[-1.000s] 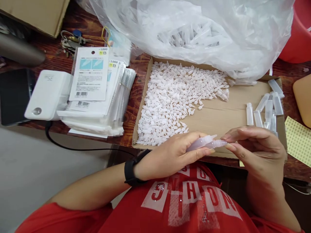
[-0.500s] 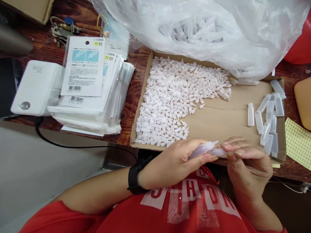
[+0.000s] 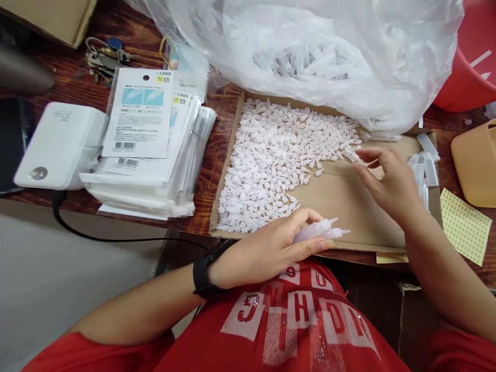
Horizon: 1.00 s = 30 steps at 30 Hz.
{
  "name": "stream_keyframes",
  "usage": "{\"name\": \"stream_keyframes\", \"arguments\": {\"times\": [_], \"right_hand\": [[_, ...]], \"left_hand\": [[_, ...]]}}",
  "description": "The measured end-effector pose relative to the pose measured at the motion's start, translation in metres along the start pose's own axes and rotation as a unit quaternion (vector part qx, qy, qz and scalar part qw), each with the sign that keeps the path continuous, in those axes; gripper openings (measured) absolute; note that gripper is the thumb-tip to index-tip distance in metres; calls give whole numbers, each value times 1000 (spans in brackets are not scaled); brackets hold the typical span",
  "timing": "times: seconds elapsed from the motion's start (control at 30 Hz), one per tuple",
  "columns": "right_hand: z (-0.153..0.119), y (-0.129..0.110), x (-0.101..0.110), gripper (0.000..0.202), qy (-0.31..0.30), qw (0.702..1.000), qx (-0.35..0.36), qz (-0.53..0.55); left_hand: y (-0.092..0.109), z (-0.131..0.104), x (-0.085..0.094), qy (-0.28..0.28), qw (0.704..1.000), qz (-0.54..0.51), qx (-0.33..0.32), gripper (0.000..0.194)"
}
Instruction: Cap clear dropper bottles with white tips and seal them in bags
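Observation:
My left hand [image 3: 279, 240] is closed around two small translucent squeeze bottles [image 3: 310, 231], held side by side. Both have pointed nozzle tips that face right, past my thumb. My right hand [image 3: 389, 178] is over the shallow cardboard tray [image 3: 344, 206], thumb and index finger closing on a small clear plastic cap [image 3: 350, 153] at the right edge of the nozzle pile. A heap of white nozzle tips [image 3: 271, 160] covers the tray's left side. Several translucent bottles [image 3: 429, 170] lie at its right end, partly hidden behind my right forearm.
A big plastic bag [image 3: 310, 62] full of bottles leans over the tray's back edge. To the left are stacked printed packages [image 3: 137, 113], a white power bank [image 3: 58, 144] with a cable, and keys [image 3: 104, 59]. A yellow sticker sheet [image 3: 465, 225], an orange container [image 3: 476, 163] and a red bucket [image 3: 468, 67] stand right.
My right hand has left the bottles in my left hand and moved up to the clear caps. The second bottle, whose neck was at my right fingers, now shows a pointed nozzle.

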State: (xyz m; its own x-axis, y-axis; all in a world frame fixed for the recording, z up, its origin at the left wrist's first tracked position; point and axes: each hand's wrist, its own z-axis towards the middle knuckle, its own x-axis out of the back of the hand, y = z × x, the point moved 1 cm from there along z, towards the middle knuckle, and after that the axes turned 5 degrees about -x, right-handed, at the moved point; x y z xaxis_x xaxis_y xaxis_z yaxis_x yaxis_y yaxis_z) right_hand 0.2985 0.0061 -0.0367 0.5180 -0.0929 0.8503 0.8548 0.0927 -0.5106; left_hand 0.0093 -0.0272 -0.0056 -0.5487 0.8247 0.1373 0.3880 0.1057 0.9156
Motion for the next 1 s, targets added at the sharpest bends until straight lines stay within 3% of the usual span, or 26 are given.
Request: {"name": "stream_keyframes", "arguments": {"times": [0.1, 0.2, 0.3, 0.37, 0.43, 0.53, 0.73, 0.83, 1.0], "right_hand": [[19, 12, -14, 30, -14, 999, 25, -40], [13, 9, -18, 28, -16, 998, 28, -48], [-8, -9, -4, 30, -18, 1000, 7, 14], [-25, -27, 10, 29, -56, 994, 4, 95], [-42, -46, 21, 28, -114, 979, 33, 164], [-60, -66, 30, 35, -172, 963, 104, 180], [-72, -69, 39, 37, -132, 967, 140, 166], [-76, -72, 38, 35, -153, 963, 167, 148], [-88, -77, 35, 53, -157, 955, 195, 158]], "left_hand": [[1, -3, 1, -9, 1000, 23, -20, 50], [0, -5, 3, 8, 998, 55, -30, 49], [-1, -5, 6, 7, 997, 75, -30, 52], [0, -4, 8, -9, 996, 79, -32, 53], [1, -3, 8, -34, 996, 78, -34, 50], [4, -1, 6, -72, 993, 82, -33, 45], [7, -1, 5, -87, 988, 122, -32, 45], [8, 0, 4, -92, 983, 149, -55, 47], [8, -3, -4, -69, 962, 241, -107, 41]]}}
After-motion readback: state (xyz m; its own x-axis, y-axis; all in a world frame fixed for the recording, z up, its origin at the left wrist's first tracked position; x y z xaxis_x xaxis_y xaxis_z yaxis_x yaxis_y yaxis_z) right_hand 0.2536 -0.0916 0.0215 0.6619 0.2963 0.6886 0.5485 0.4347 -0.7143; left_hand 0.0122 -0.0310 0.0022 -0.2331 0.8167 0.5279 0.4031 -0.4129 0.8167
